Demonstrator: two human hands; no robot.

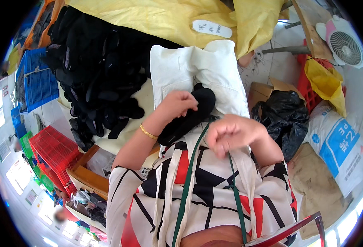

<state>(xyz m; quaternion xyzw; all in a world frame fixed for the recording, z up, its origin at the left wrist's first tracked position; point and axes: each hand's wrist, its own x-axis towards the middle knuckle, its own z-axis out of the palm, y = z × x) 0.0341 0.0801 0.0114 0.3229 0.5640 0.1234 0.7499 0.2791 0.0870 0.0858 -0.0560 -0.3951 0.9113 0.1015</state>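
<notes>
A black, sole-shaped soft piece (206,100) lies across my lap over white cloth (173,66), its lower part reaching back under my left wrist. My left hand (176,106), with a gold bracelet at the wrist, is closed at the piece's left edge, its fingers curled over it. To the right, apart from the piece, my right hand (235,133) is raised in front of my body. Its fingers are curled in and slightly blurred; whatever they hold, if anything, does not show. A green cord (188,181) hangs between my hands.
A big heap of black pieces (103,74) lies at the left. Yellow sheeting (156,18) with a white sole-shaped card (212,29) is at the far side. Blue (37,80) and red crates (54,144) stand left; a black bag (281,119), white sack (337,144) and fan (345,45) right.
</notes>
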